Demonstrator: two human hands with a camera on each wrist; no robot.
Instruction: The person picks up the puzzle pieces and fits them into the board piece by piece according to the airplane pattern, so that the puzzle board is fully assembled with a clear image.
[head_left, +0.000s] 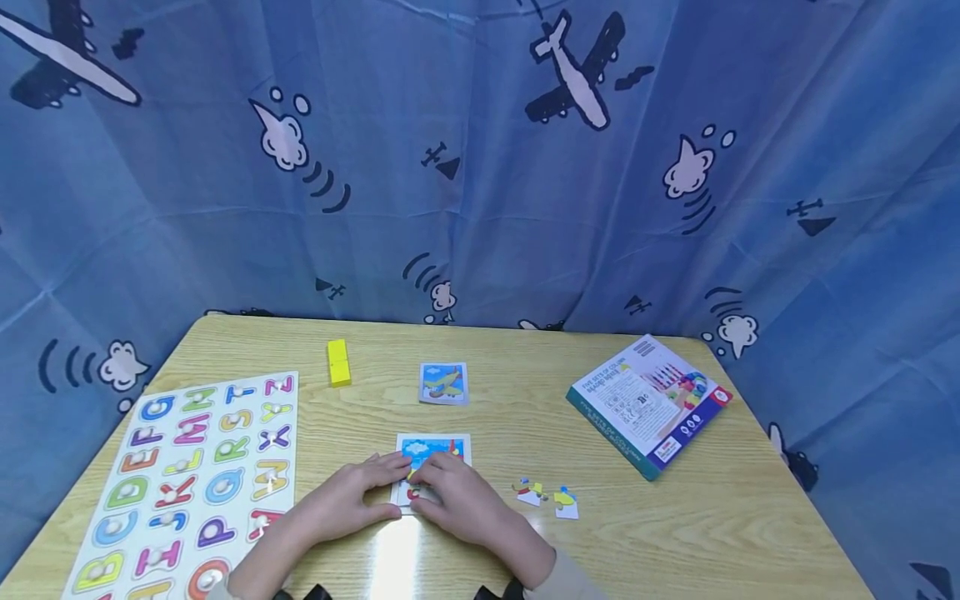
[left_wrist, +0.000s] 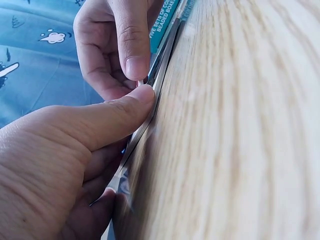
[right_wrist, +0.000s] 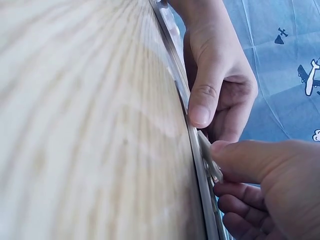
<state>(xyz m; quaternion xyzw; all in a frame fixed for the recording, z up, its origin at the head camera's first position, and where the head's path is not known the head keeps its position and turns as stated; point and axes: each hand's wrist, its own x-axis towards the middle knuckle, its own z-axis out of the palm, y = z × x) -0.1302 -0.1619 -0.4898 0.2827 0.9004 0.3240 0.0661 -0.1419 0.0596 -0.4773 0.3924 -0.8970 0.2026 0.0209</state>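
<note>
A small picture puzzle board [head_left: 435,447] with a pale border and blue sky picture lies at the near middle of the table. My left hand [head_left: 341,500] rests at its left side, fingers extended over the picture and thumb by the near edge. Over the board's near part, my right hand [head_left: 468,502] pinches a thin puzzle piece [right_wrist: 215,169] between thumb and fingers. The piece stands tilted against the board in the right wrist view; its picture is hidden. Loose puzzle pieces [head_left: 566,502] lie to the right of the right hand.
Behind the board is a square airplane picture [head_left: 444,384]. Yellow blocks [head_left: 339,363] stand back left. A large alphabet peg board [head_left: 296,433] covers the table's left side. At the right lies a boxed beaded toy set [head_left: 648,404]. A blue curtain [head_left: 480,208] hangs behind the table.
</note>
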